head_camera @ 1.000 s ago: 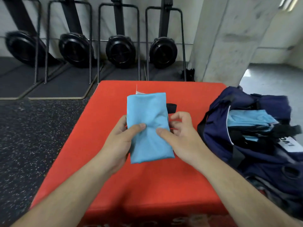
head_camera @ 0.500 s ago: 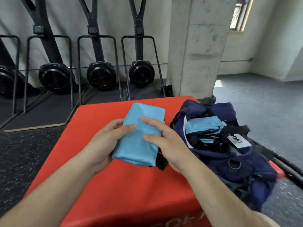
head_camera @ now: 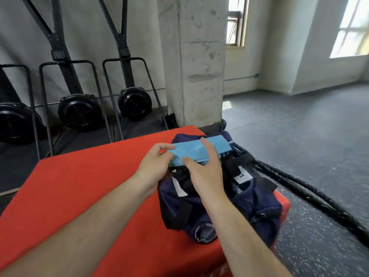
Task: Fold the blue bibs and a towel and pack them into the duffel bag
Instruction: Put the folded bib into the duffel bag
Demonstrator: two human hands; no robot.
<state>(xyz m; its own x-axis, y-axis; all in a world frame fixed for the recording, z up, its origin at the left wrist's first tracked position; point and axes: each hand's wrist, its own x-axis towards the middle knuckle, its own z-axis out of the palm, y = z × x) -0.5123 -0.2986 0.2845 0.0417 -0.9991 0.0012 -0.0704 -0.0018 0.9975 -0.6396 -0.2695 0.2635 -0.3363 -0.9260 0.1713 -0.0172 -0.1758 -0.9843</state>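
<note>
A folded light-blue bib (head_camera: 196,149) hangs level over the open mouth of the navy duffel bag (head_camera: 257,210). My left hand (head_camera: 157,162) pinches its near left end between thumb and fingers. My right hand (head_camera: 203,168) holds the bib from the near side, thumb under the edge and fingers reaching over the top. The bag lies on the right part of a red padded box (head_camera: 83,188), its black straps (head_camera: 265,181) spread to the sides. My right hand hides most of the bag's inside.
Thick black ropes (head_camera: 311,194) run across the grey floor right of the box. A concrete pillar (head_camera: 199,62) stands just behind the box. Black exercise machines (head_camera: 79,110) line the wall at the back left.
Both hands lifted the folded bib off the red box and carried it right, over the open duffel bag. The view swung right with them.
</note>
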